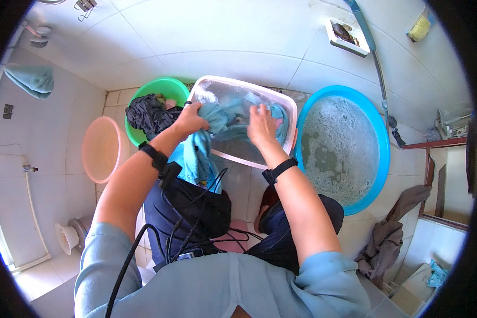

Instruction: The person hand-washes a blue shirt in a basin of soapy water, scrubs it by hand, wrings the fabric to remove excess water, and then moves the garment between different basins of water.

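My left hand (191, 121) is closed round a light-blue wet garment (197, 156) at the left rim of a pale pink rectangular basin (273, 94). Part of the garment hangs outside over my left thigh, and the rest lies in the basin's soapy water. Inside the basin, my right hand (262, 126) rests over the wet cloth near the right side, its fingers apart and pointing away from me. The fingertips are partly lost against the cloth. A bright blue piece with a printed edge (180, 158) shows beneath the hanging part.
To the left stand a green basin (164, 85) with dark clothes (151, 115) and an orange-pink tub (102, 151). A large blue basin (377, 159) of sudsy water is at the right. Black cables (169, 249) cross my lap. Brown cloth (381, 241) lies far right.
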The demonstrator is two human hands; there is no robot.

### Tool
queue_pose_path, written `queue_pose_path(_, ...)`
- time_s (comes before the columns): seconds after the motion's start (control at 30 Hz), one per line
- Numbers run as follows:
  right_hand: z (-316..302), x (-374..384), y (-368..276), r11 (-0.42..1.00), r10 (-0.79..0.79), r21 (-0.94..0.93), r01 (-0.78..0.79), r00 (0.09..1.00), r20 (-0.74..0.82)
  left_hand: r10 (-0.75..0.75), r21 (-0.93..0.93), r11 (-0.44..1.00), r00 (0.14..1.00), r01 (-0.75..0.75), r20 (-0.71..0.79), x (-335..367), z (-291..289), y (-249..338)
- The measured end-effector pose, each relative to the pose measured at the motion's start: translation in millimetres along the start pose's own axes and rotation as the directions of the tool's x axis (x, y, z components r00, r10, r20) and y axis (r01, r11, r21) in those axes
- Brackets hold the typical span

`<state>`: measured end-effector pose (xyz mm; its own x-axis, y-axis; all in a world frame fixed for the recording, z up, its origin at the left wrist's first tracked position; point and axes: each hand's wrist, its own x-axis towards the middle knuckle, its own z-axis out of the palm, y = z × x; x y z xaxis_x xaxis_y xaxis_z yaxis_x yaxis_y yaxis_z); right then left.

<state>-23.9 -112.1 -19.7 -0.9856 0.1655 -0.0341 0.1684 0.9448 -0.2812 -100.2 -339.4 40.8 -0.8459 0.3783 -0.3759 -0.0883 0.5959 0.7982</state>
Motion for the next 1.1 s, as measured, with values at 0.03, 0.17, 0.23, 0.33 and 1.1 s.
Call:
queue_pose_path(0.03,-11,-2,-18,0.998,-0.034,0.058,0.032,0.999,0.035,0.002,-0.009,1.0,0.998,-0.002,0.062,8,7,-9)
queue_pose_path(0.17,-48,1,-35,0.991,-0.1,0.094,0.098,0.995,0.011,0.016,0.085,0.996,0.978,-0.034,0.21,39,23,-25)
queue_pose_path(0.23,-78,1,-30,0.988,-0.11,0.111,0.107,0.994,0.02,0.063,0.253,0.962,0.985,-0.103,0.16,45,17,-21)
queue_pose_path(0.33,-99,-8,-21,0.972,-0.176,0.156,0.178,0.984,-0.025,-0.069,0.718,0.627,0.897,-0.302,0.437,51,-13,-27)
queue_pose_path(1.1,62,-35,-9,0.967,-0.252,0.098,0.234,0.847,0.468,-0.328,0.843,0.533,0.936,0.074,0.126,-5,96,-53)
